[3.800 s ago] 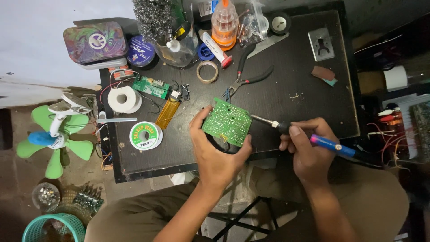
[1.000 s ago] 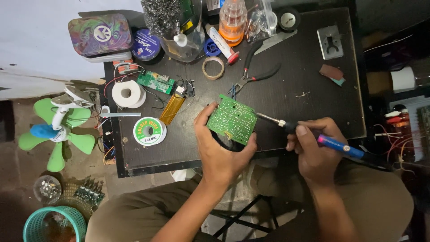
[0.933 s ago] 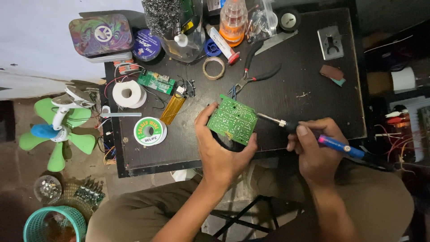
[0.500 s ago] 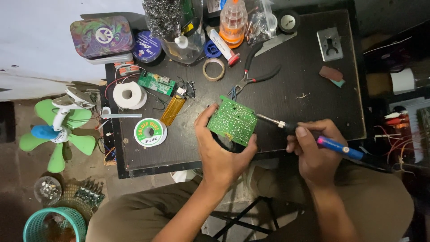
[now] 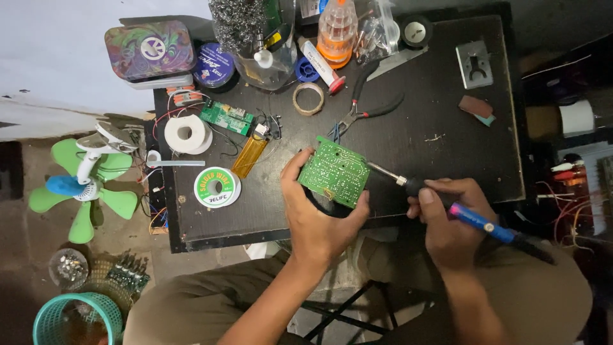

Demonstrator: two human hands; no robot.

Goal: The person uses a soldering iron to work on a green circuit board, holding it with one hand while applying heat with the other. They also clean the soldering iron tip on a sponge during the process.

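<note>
Left hand [image 5: 319, 220]: at the near edge of the counter [image 5: 434, 108], fingers wrapped around the green circuit board [image 5: 334, 171], thumb on its left edge, the other fingers on its near right corner.
Circuit board: held tilted over the near middle of the counter, its solder side facing up.
Right hand [image 5: 450, 220]: just past the near edge toward the right corner, closed around the blue-handled soldering iron [image 5: 440, 198] in a pen-like grip.
Soldering iron: its metal tip points left and meets the right edge of the circuit board; the blue handle sticks out past the hand to the right, with a dark cord behind it.
Solder spool [image 5: 217, 187]: flat, green and white, lying near the left edge, well apart from the hands.
Amber strip [image 5: 249, 156]: just beyond the spool, lying at a slant.
White tape roll [image 5: 187, 134]: by the left edge, farther back than the spool.
Small green board [image 5: 227, 117]: beside the white roll, with thin wires running off it.
Pliers [image 5: 364, 108]: dark handles, in the middle of the counter just beyond the circuit board.
Tan tape ring [image 5: 310, 99]: left of the pliers.
Orange bottle [image 5: 336, 30]: at the far edge, among crowded jars and bags.
Patterned tin [image 5: 151, 50]: off the far left corner.
</note>
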